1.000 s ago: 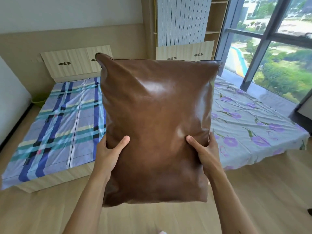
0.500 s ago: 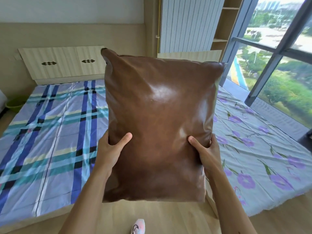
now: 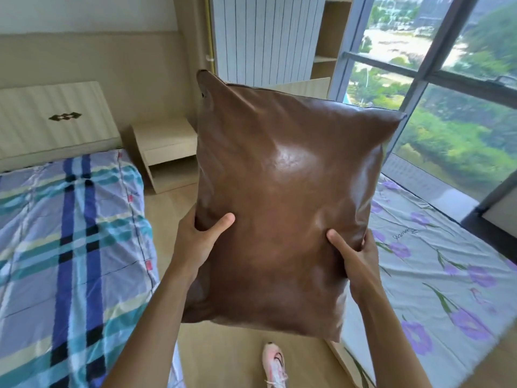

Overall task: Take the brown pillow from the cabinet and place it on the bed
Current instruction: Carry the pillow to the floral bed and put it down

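Observation:
A shiny brown leather pillow [image 3: 282,197] hangs upright in front of me, filling the middle of the view. My left hand [image 3: 200,238] grips its left edge, thumb pressed into the front. Gripping the right edge is my right hand [image 3: 354,254], thumb also on the front. The pillow is in the air above the floor gap between two beds. A bed with a blue plaid sheet [image 3: 70,247] lies to the left, and a bed with a grey sheet printed with purple flowers [image 3: 436,275] lies to the right.
A pale wooden nightstand [image 3: 165,152] stands at the far end of the gap, against the wall. The plaid bed's headboard [image 3: 53,121] is at the back left. Large windows [image 3: 447,107] run along the right. My pink shoe [image 3: 274,365] is on the wooden floor below.
I have walked forward into the gap between the two beds; both beds are now closer and beside me. The pillow stays held in both hands, tilted slightly to the right.

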Tool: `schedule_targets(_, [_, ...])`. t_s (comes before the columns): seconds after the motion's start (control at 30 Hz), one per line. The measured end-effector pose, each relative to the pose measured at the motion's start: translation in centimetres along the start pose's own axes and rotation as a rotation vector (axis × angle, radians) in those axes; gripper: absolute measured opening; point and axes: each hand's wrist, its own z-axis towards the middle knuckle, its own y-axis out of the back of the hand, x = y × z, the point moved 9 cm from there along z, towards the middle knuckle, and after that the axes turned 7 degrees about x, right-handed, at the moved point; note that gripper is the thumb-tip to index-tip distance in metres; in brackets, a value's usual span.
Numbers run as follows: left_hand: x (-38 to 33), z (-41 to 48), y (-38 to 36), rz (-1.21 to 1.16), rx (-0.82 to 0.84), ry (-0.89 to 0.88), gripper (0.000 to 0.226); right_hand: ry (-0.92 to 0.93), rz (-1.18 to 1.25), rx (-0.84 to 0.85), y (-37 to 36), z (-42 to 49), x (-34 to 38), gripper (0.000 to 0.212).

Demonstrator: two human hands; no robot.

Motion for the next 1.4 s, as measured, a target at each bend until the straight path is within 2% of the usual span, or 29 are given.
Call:
schedule_targets(0.27, [1.8, 17.5, -2.7, -0.003, -0.065, 0.036, 0.042, -0.012, 0.008, 0.072, -6.3, 19.9, -0.4, 0.059])
schedule_targets(0.43, [2.6, 26.6, -0.4, 0.008, -0.142, 0.07, 0.048, -0.036, 0.002, 0.153, -13.0, 29.6, -0.4, 0.052])
schedule_targets(0.67, [5.4, 43.1, 3.6, 0.017, -0.152, 0.083, 0.04, -0.065, 0.02, 0.156, -23.5, 42.2, -2.9, 0.053])
schedule_targets(0.97, [5.9, 68.2, 3.6, 0.049, 0.077, 0.085, 0.033, -0.082, 0.068, -0.021, -32.6, 57.3, -2.9, 0.057])
schedule_targets(1.13, [6.3, 80.3, -0.6, 0.069, 0.213, 0.097, 0.061, -0.085, 0.101, -0.139, -33.8, 65.5, -3.4, 0.055])
schedule_targets(1.3, [8.2, 91.6, -6.3, 0.097, 0.288, 0.109, 0.073, -0.084, 0.127, -0.228, -33.6, 75.2, -5.2, 0.045])
schedule_targets(1.4, [9.7, 97.6, -9.4, 0.128, 0.316, 0.138, 0.078, -0.106, 0.136, -0.261, -33.2, 80.7, -6.3, 0.052])
